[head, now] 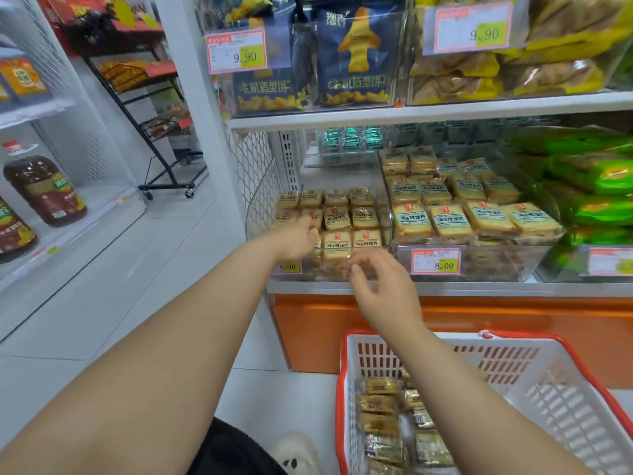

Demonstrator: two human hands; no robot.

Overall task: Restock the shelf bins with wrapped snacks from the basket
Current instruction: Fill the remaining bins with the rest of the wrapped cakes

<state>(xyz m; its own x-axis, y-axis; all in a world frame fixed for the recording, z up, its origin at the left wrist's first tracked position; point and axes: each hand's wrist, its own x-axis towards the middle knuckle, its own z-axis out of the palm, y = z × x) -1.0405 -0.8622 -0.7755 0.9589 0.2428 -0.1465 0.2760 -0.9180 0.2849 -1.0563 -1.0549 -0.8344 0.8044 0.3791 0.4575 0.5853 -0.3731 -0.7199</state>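
Observation:
A clear shelf bin point(263, 214) at the left of the lower shelf holds rows of yellow wrapped snacks point(366, 217). My left hand point(294, 240) reaches into the bin's front left corner. Its fingers bend down onto the packets there and are mostly hidden behind the back of the hand. My right hand point(383, 289) hovers just in front of the bin's front wall, fingers loosely curled and nothing in it. Below, the white basket with a red rim point(561, 399) stands on the floor, with several wrapped snacks point(383, 416) along its left side.
A second clear bin point(513, 265) to the right is piled with similar yellow packets, and green bags point(596, 186) lie beyond it. The upper shelf point(428, 113) holds blue and yellow snack bags. An orange base panel point(513, 323) runs under the shelf. The aisle floor lies to the left, with oil bottles point(44, 190).

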